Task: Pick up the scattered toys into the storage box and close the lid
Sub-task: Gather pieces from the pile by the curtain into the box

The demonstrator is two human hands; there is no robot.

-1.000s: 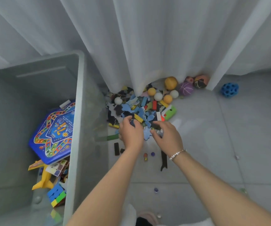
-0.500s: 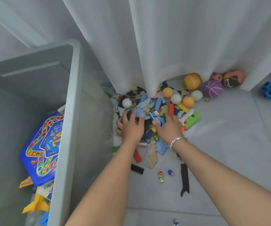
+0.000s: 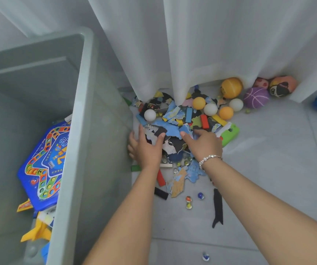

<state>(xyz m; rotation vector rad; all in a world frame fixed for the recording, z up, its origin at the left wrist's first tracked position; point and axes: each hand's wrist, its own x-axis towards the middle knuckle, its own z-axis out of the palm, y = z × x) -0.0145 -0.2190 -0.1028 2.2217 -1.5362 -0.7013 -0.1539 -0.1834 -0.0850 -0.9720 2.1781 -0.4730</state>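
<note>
Hands, left [image 3: 146, 148] and right [image 3: 203, 144], have spread wider apart, fingers flat on the toy pile [image 3: 174, 129].

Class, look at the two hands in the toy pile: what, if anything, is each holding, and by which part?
Neither clearly holds anything: the left hand and right hand rest palm-down on the puzzle pieces, fingers spread.

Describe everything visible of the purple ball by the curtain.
The purple ball is round, marked with dark curved seam lines like a basketball, and looks soft and matte. It sits on the grey floor at the foot of the white curtain, between the larger yellow-orange ball and the orange ball with a dark face print. Neither hand is near it.
</note>
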